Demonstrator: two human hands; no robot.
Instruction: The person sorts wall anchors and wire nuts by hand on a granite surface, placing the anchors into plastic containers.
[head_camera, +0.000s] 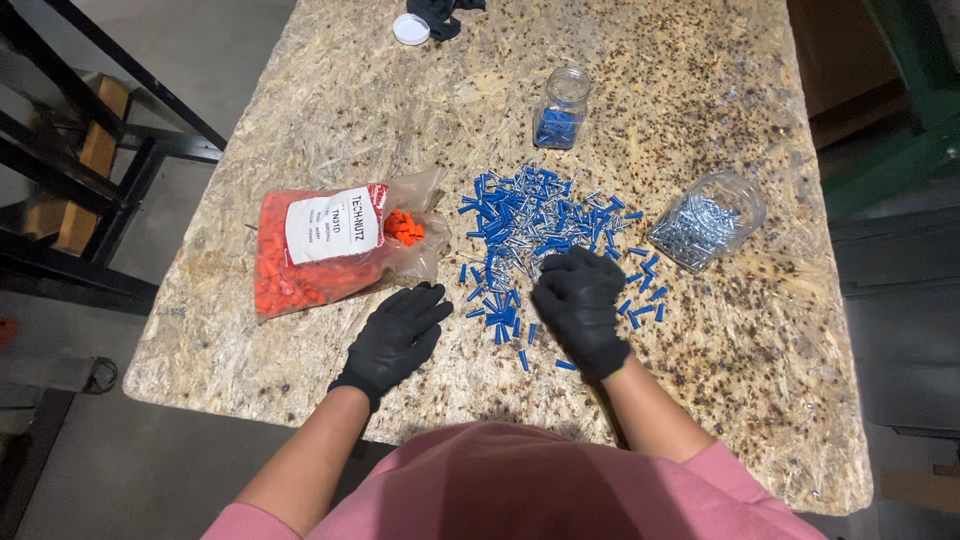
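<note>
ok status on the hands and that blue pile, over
Left hand flat on table, empty. Right hand curled at mixed pile of blue pieces and screws. Orange bag beside left.

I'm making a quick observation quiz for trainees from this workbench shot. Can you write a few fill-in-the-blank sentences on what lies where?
1. The clear bag left of the pile holds small parts coloured ____.
2. The upright jar holds a few ____ pieces, like those in the mixed pile.
3. The jar lying on its side is filled with ____ screws.
4. The left hand and right hand wear gloves coloured ____.

Missing words: orange; blue; silver; black
</note>
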